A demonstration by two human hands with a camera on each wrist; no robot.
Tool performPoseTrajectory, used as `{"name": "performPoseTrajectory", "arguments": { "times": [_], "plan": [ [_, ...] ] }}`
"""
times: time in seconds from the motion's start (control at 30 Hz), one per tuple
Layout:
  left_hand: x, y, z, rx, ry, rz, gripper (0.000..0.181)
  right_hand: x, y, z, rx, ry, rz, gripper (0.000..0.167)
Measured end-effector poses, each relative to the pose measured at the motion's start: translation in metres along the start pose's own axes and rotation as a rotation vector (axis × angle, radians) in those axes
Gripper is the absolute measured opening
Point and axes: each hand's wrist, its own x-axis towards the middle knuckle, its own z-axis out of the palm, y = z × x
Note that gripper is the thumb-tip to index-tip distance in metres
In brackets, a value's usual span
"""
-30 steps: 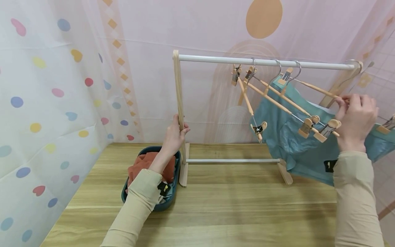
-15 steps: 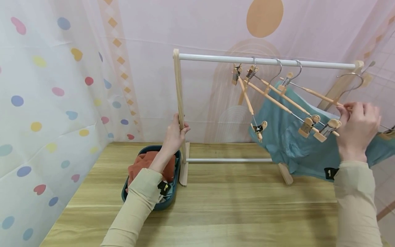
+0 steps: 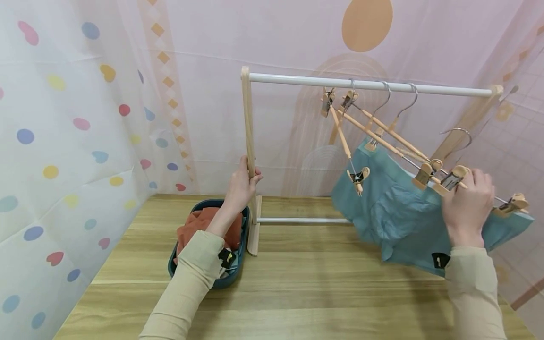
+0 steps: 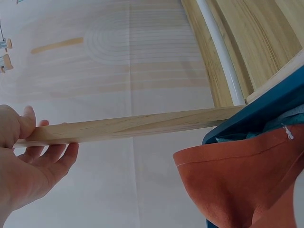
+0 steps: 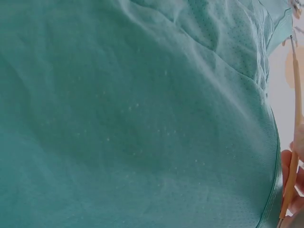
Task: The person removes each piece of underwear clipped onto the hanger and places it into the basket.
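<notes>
My left hand [image 3: 240,186] grips the upright wooden post [image 3: 247,123] of a clothes rack; in the left wrist view its fingers wrap around the wood. My right hand [image 3: 469,205] holds the bar of a wooden clip hanger [image 5: 297,85]. Teal shorts [image 3: 395,198] hang from this hanger, a clip [image 3: 511,205] at either end of the waistband. The hanger's hook is off the rack's white rail [image 3: 297,80], below its right end. In the right wrist view the shorts fill most of the picture, and only some fingers [image 5: 286,164] show at the edge.
Several bare clip hangers [image 3: 339,134] hang on the rail, partly in front of the shorts. A dark blue basin [image 3: 221,284] with orange cloth [image 3: 199,229] and other garments stands by the left post. The rack stands on a wooden table [image 3: 323,288] before patterned curtains.
My right hand has moved down and slightly left with the hanger and shorts. The hook, first up at the rail's right end, has come away below it. My left hand keeps its grip on the post.
</notes>
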Motion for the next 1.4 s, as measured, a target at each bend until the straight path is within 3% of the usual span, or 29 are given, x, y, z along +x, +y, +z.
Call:
{"name": "performPoseTrajectory", "arguments": {
  "times": [0.2, 0.5, 0.9, 0.97, 1.07, 1.13, 1.23, 1.27, 1.33, 1.4],
  "plan": [
    [0.0, -0.001, 0.002, 0.006, 0.0, 0.002, 0.037, -0.02, -0.007, 0.003, 0.012, -0.069, -0.017, 0.019],
    [0.001, -0.003, 0.004, 0.013, 0.019, 0.037, 0.037, -0.047, -0.021, 0.013, 0.028, -0.113, -0.094, 0.021],
    [-0.003, -0.004, 0.005, -0.065, 0.054, -0.01, 0.043, -0.072, -0.048, 0.023, 0.136, -0.138, -0.225, 0.013],
    [-0.006, 0.0, 0.005, -0.07, 0.077, -0.049, 0.05, -0.075, -0.052, 0.024, 0.145, -0.148, -0.239, 0.013],
    [-0.012, 0.008, 0.006, -0.045, 0.187, -0.069, 0.053, -0.078, -0.057, 0.025, 0.159, -0.148, -0.268, 0.014],
    [-0.016, 0.015, 0.007, 0.0, 0.287, -0.02, 0.048, -0.08, -0.061, 0.025, 0.181, -0.14, -0.289, 0.013],
    [-0.02, 0.028, 0.007, 0.1, 0.399, 0.125, 0.037, -0.081, -0.066, 0.025, 0.206, -0.127, -0.329, 0.011],
    [-0.022, 0.032, 0.007, 0.12, 0.398, 0.171, 0.033, -0.081, -0.067, 0.025, 0.206, -0.126, -0.344, 0.013],
    [-0.026, 0.04, 0.007, 0.128, 0.331, 0.227, 0.029, -0.082, -0.071, 0.025, 0.207, -0.117, -0.372, 0.023],
    [-0.03, 0.048, 0.006, 0.086, 0.187, 0.218, 0.029, -0.083, -0.074, 0.025, 0.21, -0.11, -0.388, 0.033]
  ]
}}
